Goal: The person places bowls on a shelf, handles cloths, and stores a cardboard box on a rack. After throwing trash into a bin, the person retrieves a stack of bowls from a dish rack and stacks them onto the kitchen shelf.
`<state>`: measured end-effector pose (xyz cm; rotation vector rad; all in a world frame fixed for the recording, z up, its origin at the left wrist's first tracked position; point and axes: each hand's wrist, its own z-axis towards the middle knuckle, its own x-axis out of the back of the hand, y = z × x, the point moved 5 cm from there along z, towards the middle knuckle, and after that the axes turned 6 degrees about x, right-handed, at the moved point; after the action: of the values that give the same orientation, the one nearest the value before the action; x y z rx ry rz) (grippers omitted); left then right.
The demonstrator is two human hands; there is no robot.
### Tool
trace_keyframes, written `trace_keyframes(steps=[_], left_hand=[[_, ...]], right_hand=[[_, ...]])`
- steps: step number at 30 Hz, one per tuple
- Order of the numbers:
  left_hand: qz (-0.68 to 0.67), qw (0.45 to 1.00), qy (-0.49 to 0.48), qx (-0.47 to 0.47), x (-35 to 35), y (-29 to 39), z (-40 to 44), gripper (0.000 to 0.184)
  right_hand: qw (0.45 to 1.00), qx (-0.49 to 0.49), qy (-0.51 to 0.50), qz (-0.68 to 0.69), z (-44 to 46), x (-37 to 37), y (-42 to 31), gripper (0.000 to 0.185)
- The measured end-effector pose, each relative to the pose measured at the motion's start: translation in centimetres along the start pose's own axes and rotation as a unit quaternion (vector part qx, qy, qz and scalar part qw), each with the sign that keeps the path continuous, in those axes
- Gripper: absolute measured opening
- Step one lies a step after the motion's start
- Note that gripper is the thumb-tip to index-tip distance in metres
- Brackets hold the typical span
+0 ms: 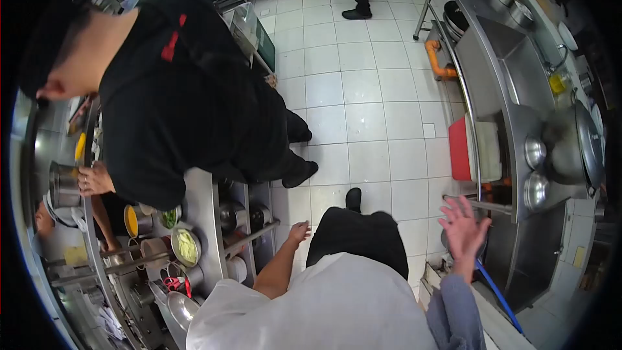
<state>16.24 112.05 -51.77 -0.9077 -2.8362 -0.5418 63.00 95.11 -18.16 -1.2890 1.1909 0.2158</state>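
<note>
My right hand (463, 228) is raised with its fingers spread, near the front edge of the steel sink counter (512, 206). It holds nothing, and grey cloth (457, 314) covers the arm below the wrist. On the other side, my left hand (299, 233) hangs low beside my dark trousers (356, 240). Its fingers are loosely bent and apart, with nothing visible in them. Closest to that hand is the steel prep station (201, 227) and its lower rail. A bowl of pale green cut vegetables (186, 246) stands on top of the station.
A co-worker in black (188, 91) leans over the station at left, one hand (95, 178) by a steel pot (65, 185). Red-handled scissors (178, 283) lie nearby. At right are a large pot (570, 146), steel bowls (535, 190), a red bin (459, 152) and a blue pole (499, 298).
</note>
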Motion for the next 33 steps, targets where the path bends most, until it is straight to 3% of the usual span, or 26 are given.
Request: trace_keyframes(steps=[4, 5, 7, 12, 16, 18, 21, 22, 23, 25, 27, 29, 30, 31, 33], left_hand=[[0.012, 0.993, -0.066, -0.099, -4.4, 13.1, 1.9, 0.045], [0.022, 0.987, -0.08, -0.14, -5.4, 16.6, 2.6, 0.044], [0.021, 0.983, -0.088, -0.158, -7.0, 23.1, 3.3, 0.045], [-0.035, 0.981, -0.08, -0.171, -9.0, 35.8, 3.4, 0.043], [-0.052, 0.99, -0.026, -0.126, -8.4, 39.5, 4.9, 0.043], [-0.063, 0.993, -0.006, -0.102, -7.6, 40.5, 5.2, 0.04], [-0.11, 0.992, 0.02, -0.065, -6.3, 41.6, 4.7, 0.037], [-0.16, 0.984, 0.038, -0.071, -5.9, 41.8, 4.6, 0.037], [-0.21, 0.973, 0.056, -0.079, -5.6, 42.6, 4.9, 0.036], [-0.239, 0.966, 0.075, -0.064, -5.3, 43.9, 5.2, 0.036], [-0.238, 0.967, 0.089, -0.03, -4.7, 45.7, 5.6, 0.037], [-0.255, 0.962, 0.093, -0.025, -4.6, 48.8, 6.4, 0.038], [-0.27, 0.956, 0.092, -0.07, -4.5, 50.6, 7.5, 0.039], [-0.286, 0.947, 0.092, -0.116, -4.4, 52.3, 8.8, 0.04], [-0.3, 0.941, 0.09, -0.126, -3.1, 56.1, 10.9, 0.041]], right_hand=[[0.983, 0.063, -0.174, -0.006, 4.4, -5.9, -6.4, 0.099], [0.983, 0.053, -0.175, -0.007, 6.2, -6.7, -7.1, 0.099], [0.954, 0.044, -0.295, -0.014, 9.4, -9.5, -7.7, 0.097], [0.88, 0.014, -0.474, -0.016, 19.4, -14.9, -9.0, 0.092], [0.812, -0.038, -0.582, 0.003, 28.0, -20.0, -11.5, 0.071], [0.766, -0.026, -0.642, -0.008, 31.1, -22.3, -13.0, 0.04], [0.73, -0.089, -0.676, 0.04, 38.5, -27.0, -14.1, 0.027], [0.628, -0.121, -0.767, 0.056, 40.8, -25.9, -14.1, 0.042], [0.619, -0.133, -0.771, 0.061, 43.8, -24.9, -14.4, 0.042], [0.66, -0.102, -0.744, 0.004, 49.7, -25.6, -13.5, 0.048], [0.695, -0.073, -0.715, -0.033, 56.2, -26.2, -11.1, 0.02], [0.86, 0.066, -0.475, -0.173, 60.0, -26.6, -7.2, 0.021], [0.907, 0.036, -0.294, -0.3, 60.7, -28.5, -4.0, 0.023], [0.904, 0.009, -0.099, -0.416, 61.6, -29.8, -1.5, 0.025], [0.717, 0.073, -0.402, -0.565, 67.6, -33.3, 4.7, 0.031]])
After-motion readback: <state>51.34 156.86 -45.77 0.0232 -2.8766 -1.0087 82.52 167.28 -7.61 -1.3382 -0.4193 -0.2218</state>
